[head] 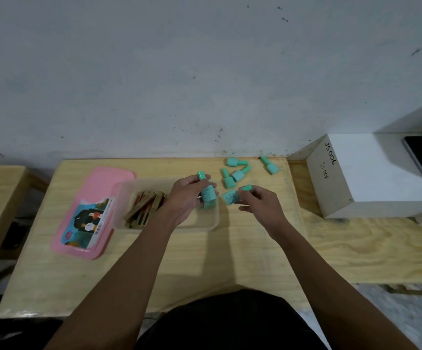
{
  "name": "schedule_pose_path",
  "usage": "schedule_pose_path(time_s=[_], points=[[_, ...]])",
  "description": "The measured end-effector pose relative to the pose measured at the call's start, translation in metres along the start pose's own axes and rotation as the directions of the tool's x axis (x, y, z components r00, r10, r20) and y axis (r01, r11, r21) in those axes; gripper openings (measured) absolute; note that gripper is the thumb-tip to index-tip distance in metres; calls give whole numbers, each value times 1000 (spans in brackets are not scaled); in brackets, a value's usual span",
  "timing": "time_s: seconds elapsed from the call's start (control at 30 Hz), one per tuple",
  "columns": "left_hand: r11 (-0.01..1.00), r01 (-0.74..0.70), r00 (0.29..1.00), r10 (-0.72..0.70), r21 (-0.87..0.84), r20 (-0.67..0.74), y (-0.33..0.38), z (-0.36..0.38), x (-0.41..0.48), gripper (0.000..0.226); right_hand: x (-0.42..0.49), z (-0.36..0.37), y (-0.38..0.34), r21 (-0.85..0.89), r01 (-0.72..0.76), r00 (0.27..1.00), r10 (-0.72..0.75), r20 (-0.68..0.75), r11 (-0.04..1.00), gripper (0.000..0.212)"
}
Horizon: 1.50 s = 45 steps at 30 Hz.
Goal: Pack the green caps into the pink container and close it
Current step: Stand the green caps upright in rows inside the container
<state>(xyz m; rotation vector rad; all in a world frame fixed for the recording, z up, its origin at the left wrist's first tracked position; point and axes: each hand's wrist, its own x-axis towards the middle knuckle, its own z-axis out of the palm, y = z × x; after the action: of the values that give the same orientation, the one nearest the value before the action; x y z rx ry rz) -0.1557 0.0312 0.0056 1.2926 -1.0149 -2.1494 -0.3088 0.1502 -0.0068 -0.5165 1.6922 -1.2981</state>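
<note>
Holds one green cap [208,194] in the curled left hand [185,195] over the container [212,223]; pinches a second cap [231,197] in the right hand [261,205] just beside it. Probably light, rigid, slick: best gripped across the wide body, not the narrow neck.

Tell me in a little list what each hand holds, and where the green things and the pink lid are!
left hand: grips a green cap over the clear tub
right hand: pinches a second green cap beside the tub
loose green caps: four on the table, behind the hands
pink lid: off, lying left of the tub
inside tub: brown sticks
</note>
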Motion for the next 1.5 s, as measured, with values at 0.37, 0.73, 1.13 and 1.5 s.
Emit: schedule_pose_path(time_s=[0.37, 0.73, 1.13, 1.5], points=[[762, -232, 955, 297, 605, -8, -8, -45, -6, 27, 8, 24, 14, -525, 216, 975, -209, 72, 823, 22], [613, -248, 935, 353, 750, 21, -25, -71, -1, 29, 28, 61, 16, -901, 434, 888, -185, 421, 29, 21], [470, -264, 924, 373, 842, 81, -53, -65, 12, 26, 30, 75, 29, -927, 364, 878, -299, 373, -88, 17], [360, -270, 903, 416, 893, 105, -71, -58, 24, 14, 29, 66, 30, -924, 383, 840, -414, 352, -8, 12]])
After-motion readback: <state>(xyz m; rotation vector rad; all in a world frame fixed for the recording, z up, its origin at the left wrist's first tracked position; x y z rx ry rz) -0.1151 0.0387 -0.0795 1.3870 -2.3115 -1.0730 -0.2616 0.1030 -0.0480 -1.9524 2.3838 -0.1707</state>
